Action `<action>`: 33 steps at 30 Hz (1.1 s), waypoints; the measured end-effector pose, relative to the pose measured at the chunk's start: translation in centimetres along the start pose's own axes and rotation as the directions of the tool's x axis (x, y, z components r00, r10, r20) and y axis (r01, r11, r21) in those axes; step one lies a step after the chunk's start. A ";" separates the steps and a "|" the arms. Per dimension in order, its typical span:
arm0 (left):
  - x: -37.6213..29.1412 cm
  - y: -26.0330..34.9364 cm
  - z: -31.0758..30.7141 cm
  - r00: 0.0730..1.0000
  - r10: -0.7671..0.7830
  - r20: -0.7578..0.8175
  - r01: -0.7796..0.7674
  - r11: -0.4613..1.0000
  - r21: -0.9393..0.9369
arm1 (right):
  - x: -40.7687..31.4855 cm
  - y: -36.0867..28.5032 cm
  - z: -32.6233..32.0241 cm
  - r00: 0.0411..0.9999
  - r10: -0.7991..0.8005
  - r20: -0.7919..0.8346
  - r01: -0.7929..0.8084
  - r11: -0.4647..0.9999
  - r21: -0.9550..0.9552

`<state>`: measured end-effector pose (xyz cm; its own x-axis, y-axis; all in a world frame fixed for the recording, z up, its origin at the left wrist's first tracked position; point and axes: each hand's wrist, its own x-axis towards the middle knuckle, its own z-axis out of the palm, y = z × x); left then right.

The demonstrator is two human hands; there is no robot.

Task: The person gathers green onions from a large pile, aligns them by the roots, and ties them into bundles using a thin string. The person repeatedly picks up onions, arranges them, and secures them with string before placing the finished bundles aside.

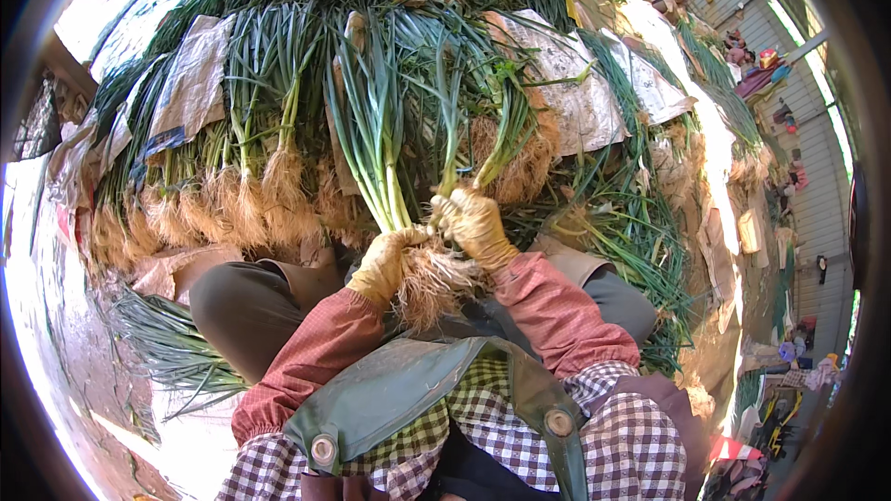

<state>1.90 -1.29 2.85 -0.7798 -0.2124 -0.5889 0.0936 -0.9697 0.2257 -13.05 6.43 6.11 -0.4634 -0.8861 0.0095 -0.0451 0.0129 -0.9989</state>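
Observation:
Both of my hands wear yellowish work gloves and meet in front of my lap. My left hand [386,266] is closed around the white stems of a bunch of green onions [379,181], whose leaves point away from me. Their pale, tangled roots [431,282] hang towards my lap, between the hands. My right hand [477,226], just to the right, has its fingers closed at the base of a yellowish green onion stalk [451,146]; the fingertips are partly hidden. Beyond it lies a leafier bunch [505,142] with brown roots.
Rows of green onions [278,90] with dry roots lie ahead, partly under woven sacks [191,83]. Loose leaves [640,250] are heaped at the right. Another bunch [177,341] lies by my left knee. Several people sit in the distance at the far right.

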 end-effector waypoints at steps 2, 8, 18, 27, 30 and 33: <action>0.3 0.1 -0.4 0.997 0.077 -0.004 -0.077 0.996 0.043 | 0.0 -2.0 -0.6 0.998 0.059 0.011 -0.060 0.998 0.018; 1.7 -1.4 -0.9 0.905 0.379 -0.195 -0.367 0.925 0.094 | 0.0 -4.3 1.3 0.800 -0.441 0.406 0.568 0.773 -0.281; -0.6 -0.3 0.3 0.999 0.017 0.044 -0.026 0.979 0.201 | 9.3 3.1 -12.4 0.913 -0.164 -0.374 0.067 0.963 -0.260; -0.1 -0.1 -0.2 0.996 -0.085 0.025 0.075 0.958 0.278 | -1.4 8.2 -2.7 0.742 0.653 -0.151 -0.345 0.565 0.749; -0.2 0.4 1.2 0.996 0.074 0.039 -0.081 0.970 0.230 | 0.7 8.1 -5.4 0.839 0.537 -0.094 -0.416 0.742 0.526; -0.7 1.6 1.1 0.991 0.133 0.012 -0.132 0.965 0.228 | 2.0 8.0 -3.8 0.866 0.499 -0.045 -0.381 0.714 0.588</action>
<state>1.93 -2.53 4.43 -0.7679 -0.3376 -0.5445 0.0516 -0.8798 0.4726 -17.65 6.55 -1.68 -0.4633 -0.7398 -0.4879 0.6645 0.0743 -0.7436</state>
